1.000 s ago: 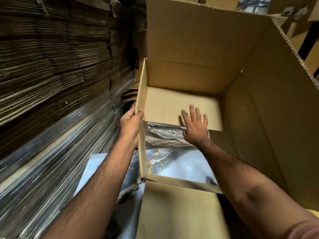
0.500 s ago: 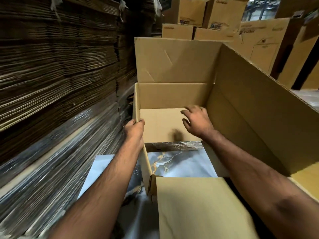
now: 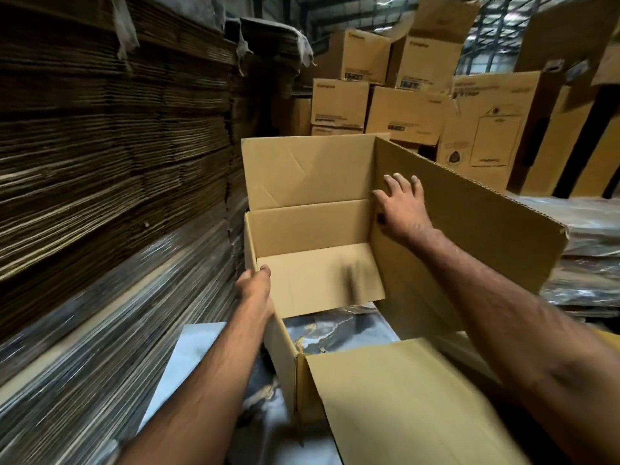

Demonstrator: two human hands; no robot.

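So there was just one open cardboard box (image 3: 312,236), sitting on a marbled sheet (image 3: 335,333) right in front of the person. The left hand (image 3: 253,292) had its fingers curled round the top edge of the box's left wall, gripping it. The right hand (image 3: 402,209) was inside, fingers spread wide and flat against the right wall, holding nothing. At least five printed cartons (image 3: 406,112) were stacked behind.

Colours and patterns: carton and surroundings

The open carton (image 3: 312,169) is recorded as plain yellowish tan, unprinted. The sheet (image 3: 335,333) under it is marbled in grey-blue and black, veined with gold, and paler toward its left edge. The flattened board stack (image 3: 117,146) is dark brown, finely striped. The rear cartons (image 3: 339,102) are tan with dark printed labels.
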